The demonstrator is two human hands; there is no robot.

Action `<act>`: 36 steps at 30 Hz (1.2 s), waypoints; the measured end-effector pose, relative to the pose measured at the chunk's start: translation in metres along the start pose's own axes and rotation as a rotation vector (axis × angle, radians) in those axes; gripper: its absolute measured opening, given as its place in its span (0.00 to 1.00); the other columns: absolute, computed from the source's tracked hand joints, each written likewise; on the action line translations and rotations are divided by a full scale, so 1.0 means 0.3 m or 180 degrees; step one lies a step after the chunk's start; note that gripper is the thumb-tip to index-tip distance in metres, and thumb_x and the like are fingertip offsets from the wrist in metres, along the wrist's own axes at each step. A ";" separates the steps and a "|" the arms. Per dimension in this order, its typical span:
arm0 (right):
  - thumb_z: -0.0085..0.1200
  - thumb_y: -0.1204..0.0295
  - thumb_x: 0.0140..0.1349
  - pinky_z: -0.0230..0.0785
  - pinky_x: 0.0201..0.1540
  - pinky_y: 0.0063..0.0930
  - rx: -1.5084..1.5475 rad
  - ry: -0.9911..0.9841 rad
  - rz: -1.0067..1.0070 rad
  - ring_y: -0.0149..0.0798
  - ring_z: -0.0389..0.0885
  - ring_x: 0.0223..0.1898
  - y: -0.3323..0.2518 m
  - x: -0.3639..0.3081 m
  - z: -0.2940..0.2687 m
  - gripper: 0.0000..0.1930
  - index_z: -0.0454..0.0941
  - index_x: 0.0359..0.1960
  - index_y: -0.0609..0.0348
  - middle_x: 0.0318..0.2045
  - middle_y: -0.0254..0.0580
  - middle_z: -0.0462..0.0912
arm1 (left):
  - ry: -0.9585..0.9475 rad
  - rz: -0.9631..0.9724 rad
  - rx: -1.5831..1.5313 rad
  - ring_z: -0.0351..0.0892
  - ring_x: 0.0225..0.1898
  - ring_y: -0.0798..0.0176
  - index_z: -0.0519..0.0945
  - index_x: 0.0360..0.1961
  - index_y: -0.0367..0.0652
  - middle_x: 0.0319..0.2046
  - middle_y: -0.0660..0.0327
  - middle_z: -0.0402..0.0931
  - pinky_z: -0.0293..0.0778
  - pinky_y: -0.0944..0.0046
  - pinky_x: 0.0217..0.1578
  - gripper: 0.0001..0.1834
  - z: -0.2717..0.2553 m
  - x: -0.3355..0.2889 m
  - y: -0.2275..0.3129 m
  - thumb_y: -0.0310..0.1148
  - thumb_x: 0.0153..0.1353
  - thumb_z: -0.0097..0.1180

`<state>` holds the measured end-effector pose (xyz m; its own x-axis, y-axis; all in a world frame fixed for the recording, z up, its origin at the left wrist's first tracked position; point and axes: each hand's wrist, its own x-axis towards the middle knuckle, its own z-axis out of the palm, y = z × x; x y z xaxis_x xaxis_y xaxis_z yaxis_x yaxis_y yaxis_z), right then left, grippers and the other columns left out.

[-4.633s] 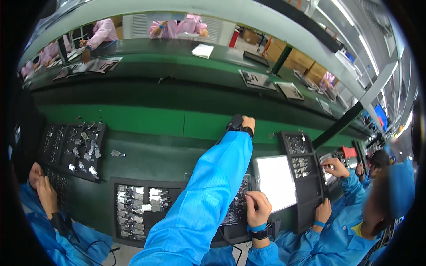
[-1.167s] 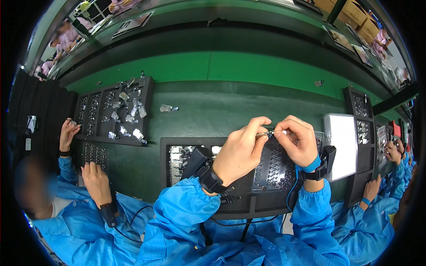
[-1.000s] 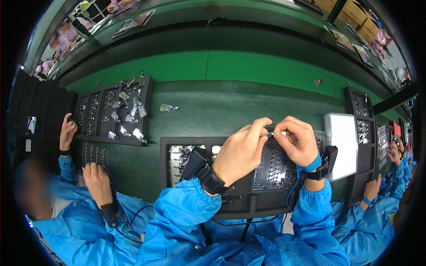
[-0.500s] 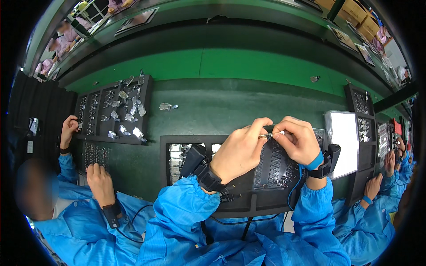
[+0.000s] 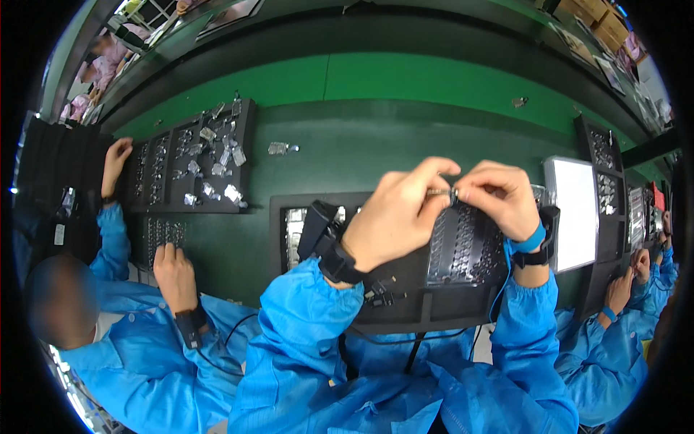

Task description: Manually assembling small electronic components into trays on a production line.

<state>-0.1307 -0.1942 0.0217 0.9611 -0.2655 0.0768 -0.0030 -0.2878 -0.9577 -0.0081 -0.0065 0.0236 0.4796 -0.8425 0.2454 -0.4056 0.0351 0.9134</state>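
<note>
My left hand is closed, thumb and forefinger pinching a small metal part above the black tray. My right hand meets it from the other side, thumb and fingertips pinched at the part's end. Fingers cover most of the part, so its exact kind does not show. Below my hands, a clear plastic tray with rows of small dark pieces lies in the black tray. Silvery pieces fill a compartment at the left, partly hidden by my left wrist's device.
Left, a compartmented black tray bears many loose metal parts beside a co-worker's hands. One metal part lies on the green table. At right are a white sheet, another black tray and more co-workers' hands.
The view has shifted, moving the tables up and slightly right. My hands remain together at the metal part, my right fingers regripping slightly. The left co-worker's far hand has moved farther along the tray.
</note>
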 end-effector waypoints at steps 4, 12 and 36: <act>0.63 0.79 0.64 0.70 0.34 0.17 0.0240 0.0291 -0.0343 0.24 0.78 0.32 -0.028 0.005 0.022 0.14 0.84 0.51 0.65 0.45 0.40 0.84 | 0.0379 -0.0353 -0.0081 0.85 0.35 0.69 0.83 0.50 0.35 0.40 0.55 0.87 0.79 0.69 0.37 0.12 -0.071 -0.022 0.017 0.21 0.66 0.61; 0.60 0.80 0.66 0.66 0.30 0.15 -0.0037 0.1188 -0.0618 0.20 0.74 0.29 0.002 -0.006 -0.022 0.11 0.86 0.49 0.63 0.43 0.36 0.84 | 0.0310 -0.0733 0.1143 0.84 0.31 0.58 0.87 0.40 0.38 0.33 0.54 0.85 0.78 0.61 0.34 0.07 -0.131 -0.298 0.079 0.27 0.61 0.66; 0.63 0.83 0.58 0.77 0.40 0.35 -0.1883 0.0745 -0.0391 0.48 0.85 0.38 0.002 -0.389 -0.168 0.08 0.86 0.39 0.62 0.38 0.45 0.84 | 0.0086 -0.0356 0.1951 0.84 0.40 0.49 0.87 0.37 0.39 0.36 0.54 0.83 0.79 0.56 0.42 0.08 -0.102 -0.257 0.076 0.25 0.56 0.70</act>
<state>-0.2568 -0.2097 0.0261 0.8786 -0.3727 0.2985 -0.1130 -0.7695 -0.6285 -0.0306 0.0756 0.0354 0.5613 -0.8091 0.1743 -0.7207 -0.3743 0.5835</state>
